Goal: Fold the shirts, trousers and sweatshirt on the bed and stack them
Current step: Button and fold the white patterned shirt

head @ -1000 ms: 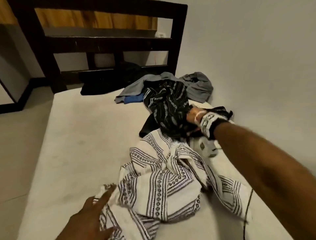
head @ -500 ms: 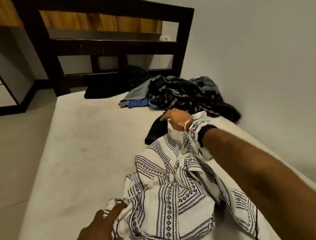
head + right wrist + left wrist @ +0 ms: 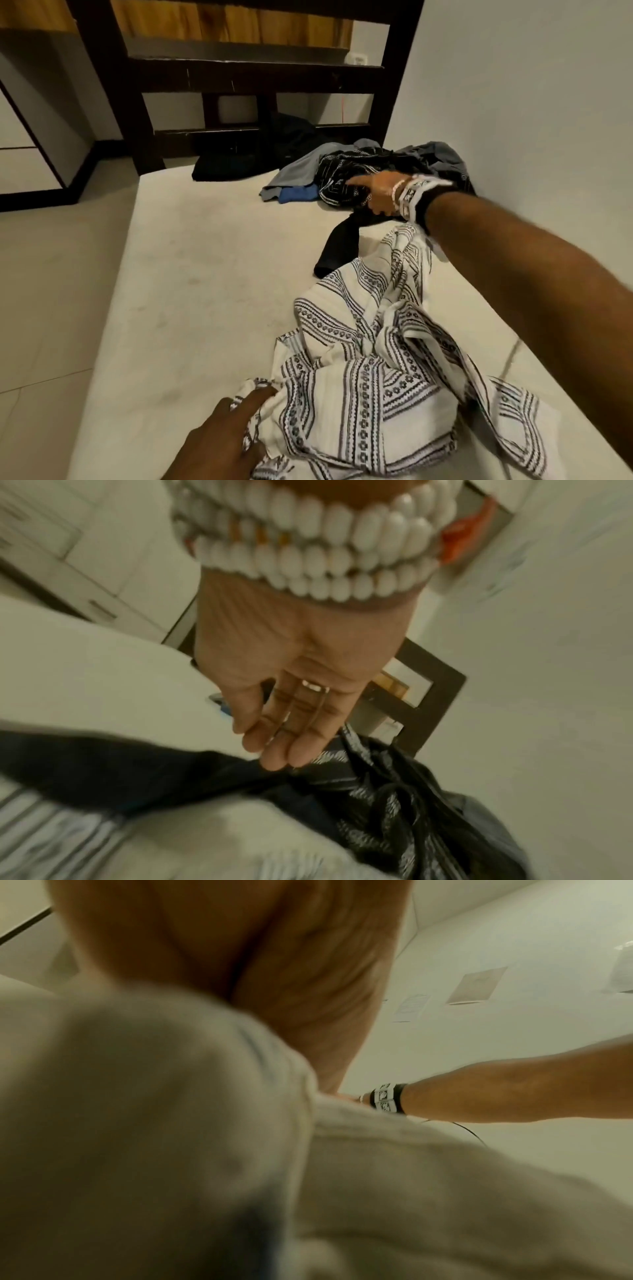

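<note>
Taking the bed [image 3: 191,274] as landmark. White patterned shirt [image 3: 370,377] is lying crumpled on the near right part of the bed, unfolded. Left hand [image 3: 219,435] is sitting at the shirt's near left corner, index finger lying along the hem and pressing on the fabric; whether the other fingers are gripping cloth, cannot tell, since they are hidden from the head view and the left wrist view is blurred with cloth filling it. Right hand [image 3: 376,193] is reaching out past the far end of the white shirt, fingers straight and together, released, holding nothing; right wrist view is showing the palm [image 3: 294,653] flat with the fingertips [image 3: 274,758] just above dark cloth. The hand is hovering at the black striped shirt [image 3: 346,178], which is lying bunched at the far right of the bed by the wall. Grey garment [image 3: 301,168] and a blue one [image 3: 296,195] are lying just left of the striped shirt, partly under it; more grey cloth [image 3: 442,154] is showing behind it. A plain black garment [image 3: 339,246] is lying between the striped shirt and the white one, touching both. Another dark bundle [image 3: 222,168] is sitting at the far edge of the bed against the dark wooden headboard [image 3: 246,68]. Nothing folded or stacked yet.
</note>
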